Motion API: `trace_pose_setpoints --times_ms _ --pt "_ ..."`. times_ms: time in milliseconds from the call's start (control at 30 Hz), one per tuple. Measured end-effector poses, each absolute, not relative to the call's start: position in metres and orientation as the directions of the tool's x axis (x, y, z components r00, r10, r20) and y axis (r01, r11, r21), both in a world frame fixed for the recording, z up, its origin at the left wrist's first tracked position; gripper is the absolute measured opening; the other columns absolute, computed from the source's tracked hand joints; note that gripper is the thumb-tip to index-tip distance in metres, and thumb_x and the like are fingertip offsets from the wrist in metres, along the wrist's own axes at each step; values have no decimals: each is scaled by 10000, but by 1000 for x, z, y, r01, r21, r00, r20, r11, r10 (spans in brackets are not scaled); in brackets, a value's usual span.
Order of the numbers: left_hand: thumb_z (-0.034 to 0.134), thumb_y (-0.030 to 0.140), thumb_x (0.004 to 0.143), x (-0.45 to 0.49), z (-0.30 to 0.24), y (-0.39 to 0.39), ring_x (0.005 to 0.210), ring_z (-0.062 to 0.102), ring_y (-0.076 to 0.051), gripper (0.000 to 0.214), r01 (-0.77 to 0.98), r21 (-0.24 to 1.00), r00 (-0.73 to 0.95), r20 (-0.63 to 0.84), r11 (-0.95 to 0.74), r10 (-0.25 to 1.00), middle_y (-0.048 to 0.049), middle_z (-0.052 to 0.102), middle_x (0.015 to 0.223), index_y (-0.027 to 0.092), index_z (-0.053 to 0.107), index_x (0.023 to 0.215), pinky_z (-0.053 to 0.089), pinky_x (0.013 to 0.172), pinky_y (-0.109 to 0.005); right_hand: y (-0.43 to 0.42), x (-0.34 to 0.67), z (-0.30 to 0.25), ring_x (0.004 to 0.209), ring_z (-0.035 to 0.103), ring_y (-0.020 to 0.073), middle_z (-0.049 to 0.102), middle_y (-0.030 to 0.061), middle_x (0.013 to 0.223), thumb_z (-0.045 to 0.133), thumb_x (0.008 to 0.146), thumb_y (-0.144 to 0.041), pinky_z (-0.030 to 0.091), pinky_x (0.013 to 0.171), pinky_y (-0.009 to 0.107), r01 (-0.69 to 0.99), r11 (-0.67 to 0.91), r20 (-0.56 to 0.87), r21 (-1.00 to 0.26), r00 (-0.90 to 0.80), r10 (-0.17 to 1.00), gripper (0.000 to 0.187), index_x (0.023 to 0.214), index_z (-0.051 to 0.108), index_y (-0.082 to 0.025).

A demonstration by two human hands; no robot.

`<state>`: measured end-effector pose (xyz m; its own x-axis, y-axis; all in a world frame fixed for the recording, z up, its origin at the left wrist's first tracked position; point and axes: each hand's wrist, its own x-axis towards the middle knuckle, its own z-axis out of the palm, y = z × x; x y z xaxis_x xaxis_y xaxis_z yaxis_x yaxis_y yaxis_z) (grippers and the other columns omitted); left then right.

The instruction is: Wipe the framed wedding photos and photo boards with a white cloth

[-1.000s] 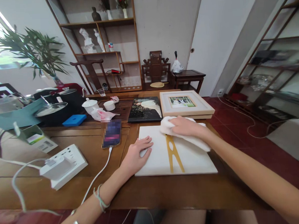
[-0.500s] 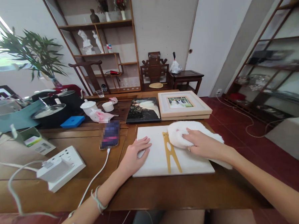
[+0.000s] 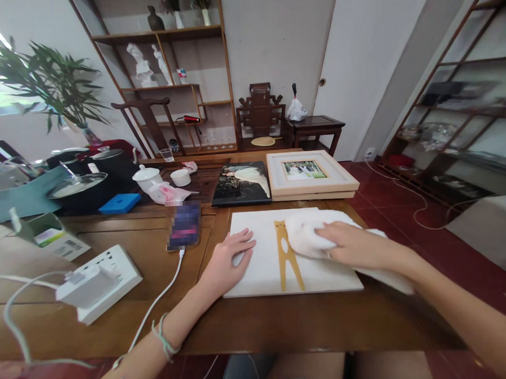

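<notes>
A white canvas (image 3: 263, 268) with a yellow cat painted on it lies flat on the wooden table (image 3: 251, 325) in front of me. My left hand (image 3: 229, 261) rests on the canvas's left part, fingers loosely spread and flat. My right hand (image 3: 355, 246) presses a white cloth (image 3: 304, 235) onto the right part of the canvas, fingers closed over the cloth. The cloth trails under my right forearm past the canvas's right edge.
Beyond the canvas lie a dark painting (image 3: 242, 184) and a light framed picture (image 3: 309, 174). A phone (image 3: 183, 226) with a white cable lies left of it. A white power strip (image 3: 97, 282), a blue box (image 3: 119, 203), pots and tea ware stand at the left.
My right hand has drawn the cloth from the canvas's top middle towards me and to the right. The left hand has stayed in place.
</notes>
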<state>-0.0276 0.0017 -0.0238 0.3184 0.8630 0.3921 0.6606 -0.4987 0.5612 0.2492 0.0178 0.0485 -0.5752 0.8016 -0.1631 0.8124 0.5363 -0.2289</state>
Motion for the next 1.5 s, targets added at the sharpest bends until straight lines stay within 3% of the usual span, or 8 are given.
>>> trace_pose_setpoints --times_ms 300,633,867,1033,1167,1267,1367,1500 --pt "498 243 820 -29 -23 2 1156 525 -241 280 651 581 308 386 -488 870 -99 622 1161 169 673 1027 341 1039 -486 62 240 40 759 513 234 578 77 776 399 669 -115 332 648 297 834 518 -71 -187 -538 840 152 750 515 -170" --pt "498 225 814 -28 -24 2 1149 532 -248 279 657 563 314 400 -502 861 -100 630 1148 174 674 1025 342 1031 -501 -58 262 64 735 536 205 587 30 836 400 654 -78 359 643 296 808 501 -309 -310 -585 750 280 821 567 -227" --pt "499 225 810 -27 -25 2 1144 535 -253 273 658 560 313 406 -504 859 -106 629 1147 167 680 1006 350 1025 -500 0 254 35 830 538 230 598 58 835 393 677 -125 391 711 310 802 460 -39 -381 -511 859 191 772 543 -196" --pt "501 224 808 -28 -25 2 1140 540 -246 271 665 555 310 404 -500 861 -100 633 1142 173 679 1005 357 1024 -490 53 222 21 765 531 230 584 53 755 379 705 -140 389 749 345 778 534 145 -332 -517 844 106 685 465 -200" --pt "501 228 809 -28 -25 2 1138 541 -244 272 668 554 309 400 -497 863 -98 630 1146 176 678 1010 352 1027 -491 60 203 16 738 545 219 581 40 717 354 676 -75 353 867 389 767 561 182 -311 -531 827 159 680 446 -204" --pt "502 223 811 -28 -25 2 1141 539 -242 268 666 556 308 403 -498 862 -96 628 1150 186 678 1009 348 1027 -494 36 199 17 989 533 265 625 106 908 358 621 -40 310 941 436 741 608 166 -285 -586 793 250 764 510 -178" --pt "502 218 809 -28 -24 2 1145 536 -243 267 663 558 308 403 -498 862 -95 628 1151 189 677 1010 351 1024 -496 -7 198 24 1289 285 286 504 199 1242 383 582 -41 190 1029 497 685 674 98 -275 -678 729 369 892 562 -132" --pt "505 215 803 -27 -23 1 1148 533 -244 269 663 553 314 406 -504 858 -88 631 1148 204 679 1007 351 1021 -502 -55 196 39 1337 196 236 433 126 1355 402 521 -50 89 1079 474 532 769 -1 -354 -823 568 426 881 597 -167"
